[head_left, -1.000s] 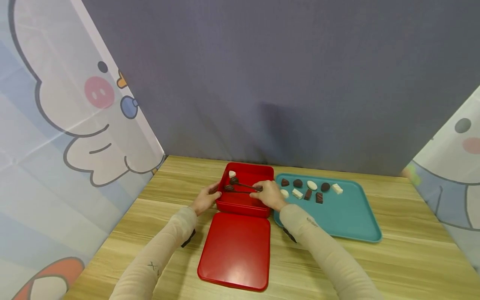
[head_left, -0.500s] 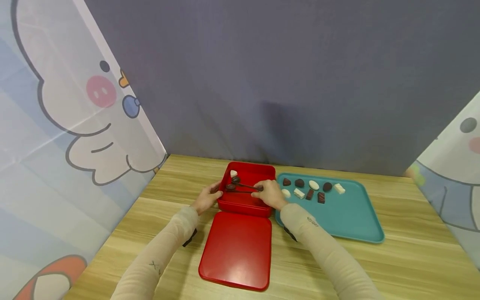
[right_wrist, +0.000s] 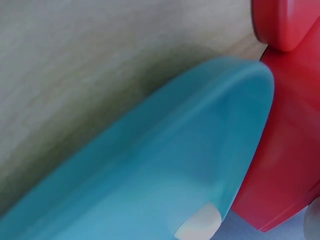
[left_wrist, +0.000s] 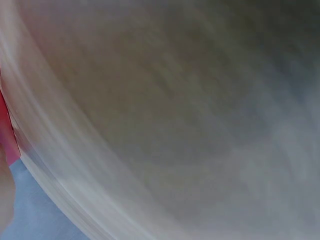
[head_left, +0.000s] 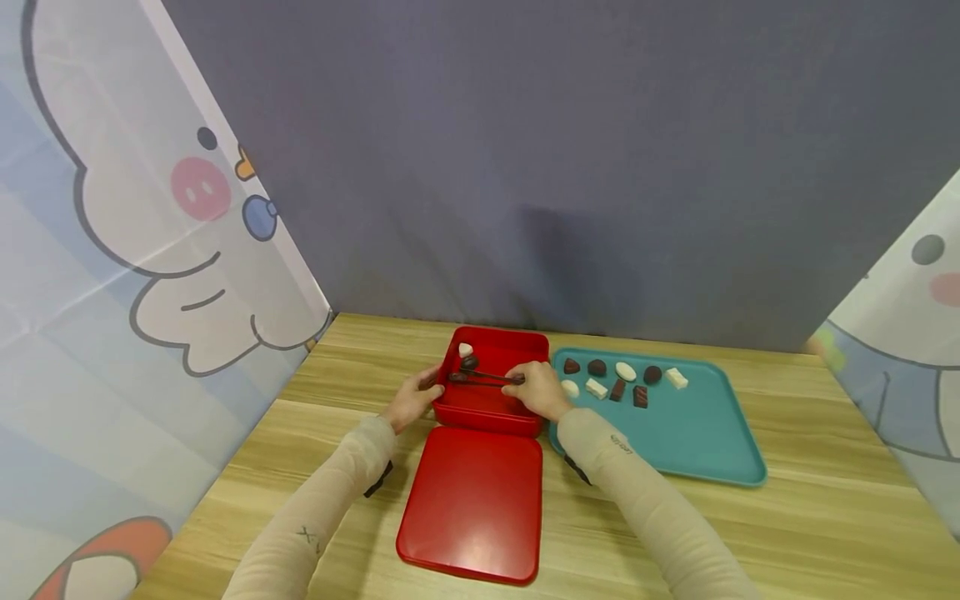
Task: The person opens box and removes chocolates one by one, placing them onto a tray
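Note:
My left hand (head_left: 412,402) holds the left side of a red box (head_left: 487,419), thumb at the rim by the front corner and fingers along the outer wall. Over the box's right part, my right hand (head_left: 537,390) grips dark thin-armed tongs (head_left: 483,381), whose arms reach left inside it. The tongs' far ends lie by the left wall, close to a dark chocolate (head_left: 469,363). A small white chocolate (head_left: 466,350) sits behind that in the back left corner. Blurred pale cloth fills most of the left wrist view, with a red strip at its left edge.
Right beside the box stands a teal tray (head_left: 697,433) bearing several dark and white chocolates (head_left: 626,372). A red lid (head_left: 472,504) lies flat in front of the box. In the right wrist view, the tray's rim (right_wrist: 220,90) comes close to the box wall (right_wrist: 290,130).
The tongs' arms now lie nearer each other; the rear arm has swung forward from beside the dark chocolate. Both hands stay in about the same places. The head view has shifted slightly.

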A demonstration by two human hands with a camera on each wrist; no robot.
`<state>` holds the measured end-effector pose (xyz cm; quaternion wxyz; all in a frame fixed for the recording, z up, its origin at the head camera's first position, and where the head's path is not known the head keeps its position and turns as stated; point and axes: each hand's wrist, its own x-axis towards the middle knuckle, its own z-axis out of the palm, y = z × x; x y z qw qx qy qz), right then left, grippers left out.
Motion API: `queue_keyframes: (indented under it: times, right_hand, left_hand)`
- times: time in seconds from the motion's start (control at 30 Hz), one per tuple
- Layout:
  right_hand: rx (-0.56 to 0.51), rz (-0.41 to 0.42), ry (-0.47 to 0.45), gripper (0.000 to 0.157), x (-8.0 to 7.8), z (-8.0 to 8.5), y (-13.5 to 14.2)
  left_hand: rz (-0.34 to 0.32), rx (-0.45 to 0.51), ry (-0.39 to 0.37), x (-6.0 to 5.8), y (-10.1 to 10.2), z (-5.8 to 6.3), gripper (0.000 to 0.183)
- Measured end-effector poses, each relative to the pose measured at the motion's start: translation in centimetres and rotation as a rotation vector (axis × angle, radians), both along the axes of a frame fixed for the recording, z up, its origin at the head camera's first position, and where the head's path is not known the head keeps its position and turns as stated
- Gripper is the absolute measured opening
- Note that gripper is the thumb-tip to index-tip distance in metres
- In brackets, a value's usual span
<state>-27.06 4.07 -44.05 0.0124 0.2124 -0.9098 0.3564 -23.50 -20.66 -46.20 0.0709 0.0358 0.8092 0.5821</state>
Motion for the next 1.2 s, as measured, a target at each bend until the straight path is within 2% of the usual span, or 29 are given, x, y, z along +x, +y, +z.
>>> queue_keyframes:
  times: [0.47, 0.8, 1.03, 1.2]
  right_hand:
    - [-0.019, -0.004, 0.011, 0.02, 0.3, 0.0, 0.1]
    - [-0.025, 0.004, 0.003, 0.021, 0.2, -0.2, 0.3]
    - [-0.035, 0.004, 0.002, 0.021, 0.3, -0.2, 0.4]
    - [-0.043, 0.01, 0.002, 0.021, 0.4, -0.1, 0.4]
  left_hand:
    - [-0.004, -0.019, 0.003, -0.1, 0.0, 0.0, 0.051]
    - [-0.009, 0.0, 0.012, -0.2, 0.1, 0.0, 0.051]
    - [-0.039, 0.013, -0.029, 1.2, 0.9, 2.9, 0.052]
    - [-0.02, 0.038, -0.034, 0.3, 0.2, 1.1, 0.052]
